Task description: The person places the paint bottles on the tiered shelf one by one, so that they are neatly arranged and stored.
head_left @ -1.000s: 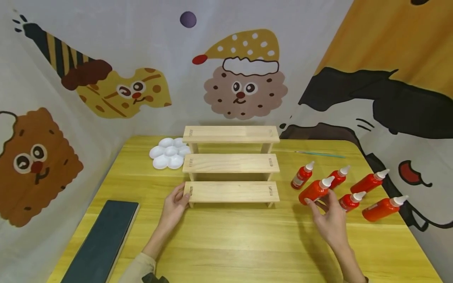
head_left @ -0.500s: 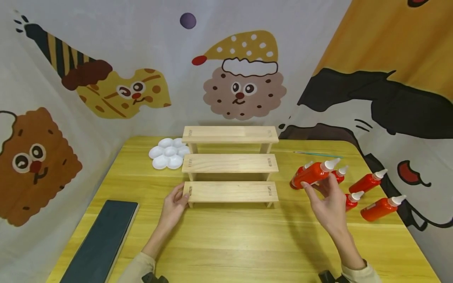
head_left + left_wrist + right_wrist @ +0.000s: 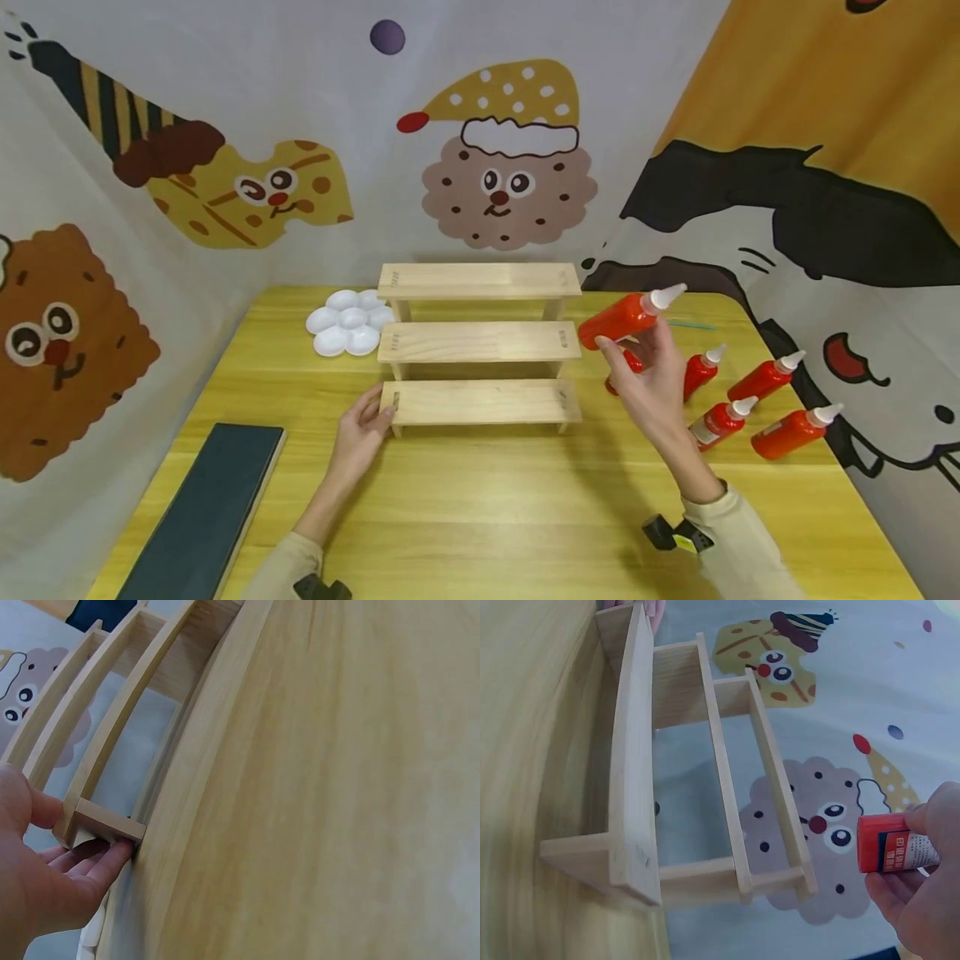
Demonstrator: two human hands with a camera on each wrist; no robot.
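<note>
A three-tier wooden step shelf (image 3: 480,402) stands on the table. My left hand (image 3: 360,433) grips the left end of its lowest tier; in the left wrist view the thumb lies against the board and the fingers (image 3: 112,862) bend round the side leg. My right hand (image 3: 651,392) holds a red paint bottle (image 3: 617,322) in the air, right of the upper tiers. The bottle is tilted, its white nozzle pointing up and right. In the right wrist view the bottle's base and printed label (image 3: 896,851) show between thumb and fingers; its nozzle end is hidden there.
Several red bottles (image 3: 791,433) stand on the right of the table, one partly hidden behind my right hand. A white flower-shaped palette (image 3: 348,321) lies left of the shelf. A dark flat board (image 3: 206,508) lies front left. A thin brush (image 3: 693,325) is at the back right.
My right hand has lifted the red paint bottle away from the other bottles, up and left toward the shelf. My left hand keeps its grip on the lowest tier.
</note>
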